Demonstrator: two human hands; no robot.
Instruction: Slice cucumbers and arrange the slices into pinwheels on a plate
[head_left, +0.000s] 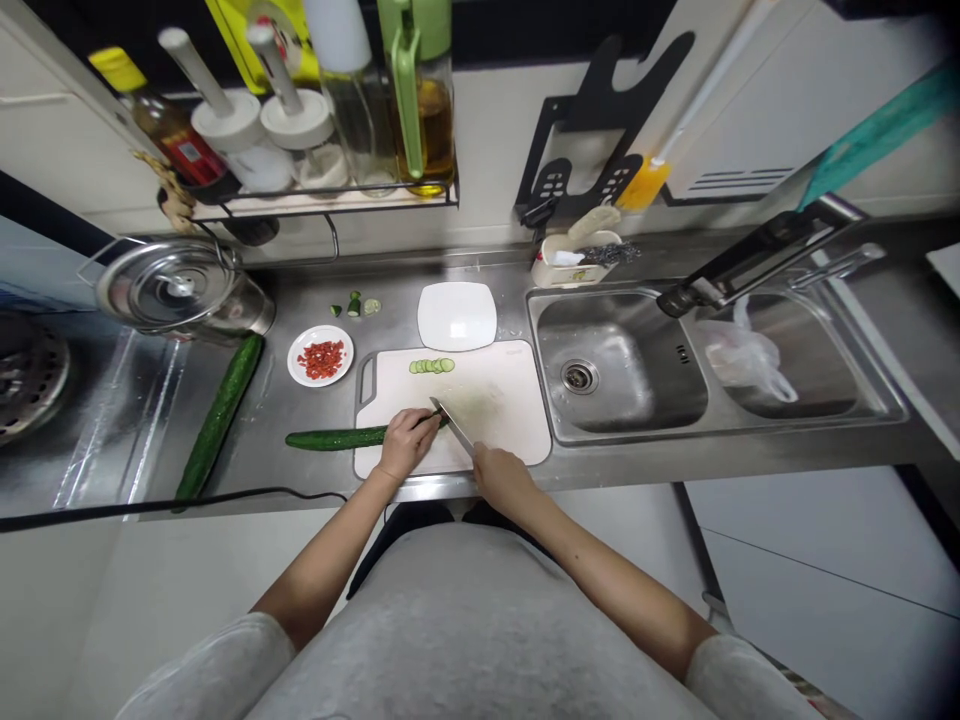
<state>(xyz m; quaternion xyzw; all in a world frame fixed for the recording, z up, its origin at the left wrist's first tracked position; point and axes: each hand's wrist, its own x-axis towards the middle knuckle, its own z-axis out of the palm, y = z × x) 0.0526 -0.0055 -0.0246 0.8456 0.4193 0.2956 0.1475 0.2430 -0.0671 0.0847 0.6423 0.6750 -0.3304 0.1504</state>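
A white cutting board (495, 400) lies on the steel counter before me. My left hand (406, 442) is closed over a long green cucumber (334, 438) that lies across the board's left edge. My right hand (504, 478) grips the handle of a knife (452, 424), whose blade rests at the cucumber's cut end beside my left fingers. A short row of cucumber slices (431, 366) sits at the board's far edge.
A second cucumber (220, 415) lies left. A small plate of chopped red chilli (320, 356), cucumber ends (354, 304) and an empty white plate (457, 315) stand behind the board. A pot (176, 290) is far left, a double sink (622, 365) right, a cable (187, 500) along the front edge.
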